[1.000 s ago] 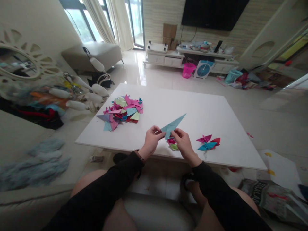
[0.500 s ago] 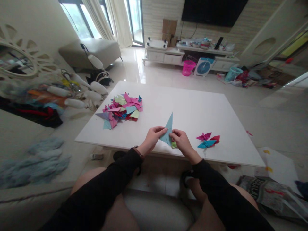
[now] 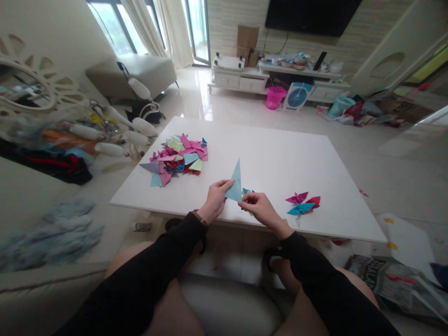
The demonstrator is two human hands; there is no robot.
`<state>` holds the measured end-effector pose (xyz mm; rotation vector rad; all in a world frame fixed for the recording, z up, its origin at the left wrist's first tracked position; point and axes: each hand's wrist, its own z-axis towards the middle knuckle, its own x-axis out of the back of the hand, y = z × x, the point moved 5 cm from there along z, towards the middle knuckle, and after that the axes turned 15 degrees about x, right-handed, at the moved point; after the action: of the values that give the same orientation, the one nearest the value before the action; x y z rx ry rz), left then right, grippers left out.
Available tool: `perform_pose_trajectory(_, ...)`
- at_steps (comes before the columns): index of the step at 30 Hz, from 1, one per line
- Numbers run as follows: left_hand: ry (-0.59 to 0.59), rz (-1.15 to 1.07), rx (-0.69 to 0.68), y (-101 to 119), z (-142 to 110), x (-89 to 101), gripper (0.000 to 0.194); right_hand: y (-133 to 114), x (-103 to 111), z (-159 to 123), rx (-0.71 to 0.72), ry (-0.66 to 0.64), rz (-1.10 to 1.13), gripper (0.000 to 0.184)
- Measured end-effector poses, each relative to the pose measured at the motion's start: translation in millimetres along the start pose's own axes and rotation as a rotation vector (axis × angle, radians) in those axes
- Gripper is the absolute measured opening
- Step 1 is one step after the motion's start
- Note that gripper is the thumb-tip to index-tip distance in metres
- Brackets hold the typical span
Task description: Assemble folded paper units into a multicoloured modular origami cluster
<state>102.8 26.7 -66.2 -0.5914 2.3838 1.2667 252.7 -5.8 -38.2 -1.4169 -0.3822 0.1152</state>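
Note:
My left hand (image 3: 216,198) pinches a light blue folded paper (image 3: 235,185) between thumb and fingers, its long point upward and away from me. At the paper's lower right corner, the closed fingertips of my right hand (image 3: 256,205) grip the edge. Partly hidden behind my right hand, small teal and green folded paper (image 3: 247,191) lies on the white table (image 3: 280,158). To the right rest several folded paper pieces with pointed wings: a magenta one (image 3: 297,198), a blue one (image 3: 300,208) and a red one (image 3: 316,202).
A heap of colored folded papers (image 3: 182,156) covers part of the table's left side. Beside that end stands a lamp with white shades (image 3: 135,137). Beyond the table are a pink basket (image 3: 275,98), a box fan (image 3: 297,96) and a low cabinet (image 3: 238,83).
The light blue paper has moved left and turned in my left hand. My right fingers have slid to its lower corner. Teal paper behind it has come into sight.

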Motion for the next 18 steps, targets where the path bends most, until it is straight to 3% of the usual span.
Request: perform_pose_trajectory(18, 0.022, -0.107, 0.046, -1.8, 1.8, 4.8, 0.029, 3.4, -4.3, 2.3, 0.06, -0.021, 0.041, 0.025)
